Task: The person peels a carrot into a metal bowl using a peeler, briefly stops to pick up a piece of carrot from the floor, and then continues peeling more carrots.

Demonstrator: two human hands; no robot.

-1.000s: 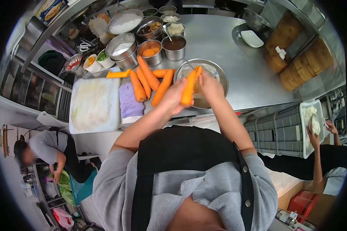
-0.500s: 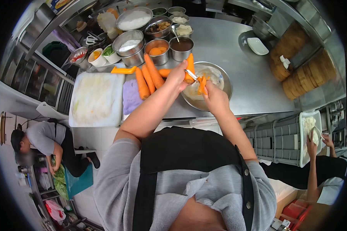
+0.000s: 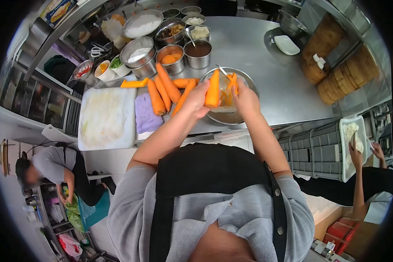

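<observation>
My left hand (image 3: 198,100) is closed round a peeled-looking carrot (image 3: 212,91), held upright at the left side of a steel bowl (image 3: 254,89). In my right hand (image 3: 247,101), fingers closed, is a peeler (image 3: 222,70) whose metal end points up and left, apart from the carrot. Orange peel strips (image 3: 232,83) hang at the peeler and my right fingers, above the bowl. More peel lies inside the bowl. Several whole carrots (image 3: 167,83) rest on the counter left of my left hand, near a folded purple cloth (image 3: 148,111).
A white cutting board (image 3: 107,118) lies at the left, with an orange-yellow tool (image 3: 134,83) behind it. Steel containers, including one of brown sauce (image 3: 198,54), crowd the back. Bamboo steamers (image 3: 347,81) stand right. Two other people work at far left and right.
The peeler has come away from the carrot, up and slightly right. My left hand has shifted lower and left, showing more of the carrot. The view has shifted slightly.
</observation>
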